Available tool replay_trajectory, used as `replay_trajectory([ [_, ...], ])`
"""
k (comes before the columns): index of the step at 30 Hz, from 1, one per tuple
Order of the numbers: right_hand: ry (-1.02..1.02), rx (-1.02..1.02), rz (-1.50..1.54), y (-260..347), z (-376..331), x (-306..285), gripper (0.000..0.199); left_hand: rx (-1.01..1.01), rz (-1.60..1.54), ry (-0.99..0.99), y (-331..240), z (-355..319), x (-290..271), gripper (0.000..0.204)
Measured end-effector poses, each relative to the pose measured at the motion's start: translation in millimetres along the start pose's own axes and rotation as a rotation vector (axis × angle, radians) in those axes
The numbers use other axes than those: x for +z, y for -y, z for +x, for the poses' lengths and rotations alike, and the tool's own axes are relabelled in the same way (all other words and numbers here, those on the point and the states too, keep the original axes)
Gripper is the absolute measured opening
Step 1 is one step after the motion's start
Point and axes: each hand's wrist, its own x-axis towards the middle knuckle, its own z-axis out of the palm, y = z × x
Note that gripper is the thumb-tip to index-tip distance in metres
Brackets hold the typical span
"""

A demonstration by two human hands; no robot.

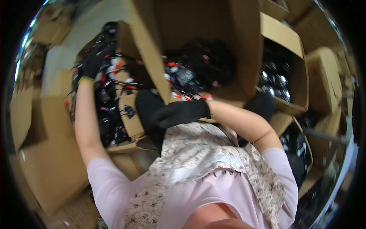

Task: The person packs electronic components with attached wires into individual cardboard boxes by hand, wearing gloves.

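My left hand (92,64), in a black glove with a yellow cuff, reaches to the far part of the left carton (132,135). It is over black pieces (108,105) with red and white bits, whose kind I cannot make out. Blur and the dark pile hide its fingers. My right hand (183,113), also gloved in black, is over my lap, beside my knee and just nearer than the middle carton (244,49). Its fingers look bent and pressed together; anything inside them is hidden. More black pieces (187,74) with red and white parts fill the middle carton's bottom.
A carton of shiny black rounded pieces (275,82) stands at the right, with another carton (309,152) of dark items nearer. A flap (152,57) rises between the left and middle cartons. Large cardboard (49,152) lies left. My knees are against the cartons.
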Motion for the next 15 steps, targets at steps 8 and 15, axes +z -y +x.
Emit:
replay_trajectory([
  [8,-1.180,0.394,0.008,2.3,-304.3,-20.7,0.041,-0.108,-0.101,-0.400,-181.6,-172.9,103.5,0.028],
  [15,-1.568,0.766,-0.536,-76.0,-429.6,-97.6,0.039,0.055,-0.333,0.026,-268.8,-195.2,184.8,0.019],
])
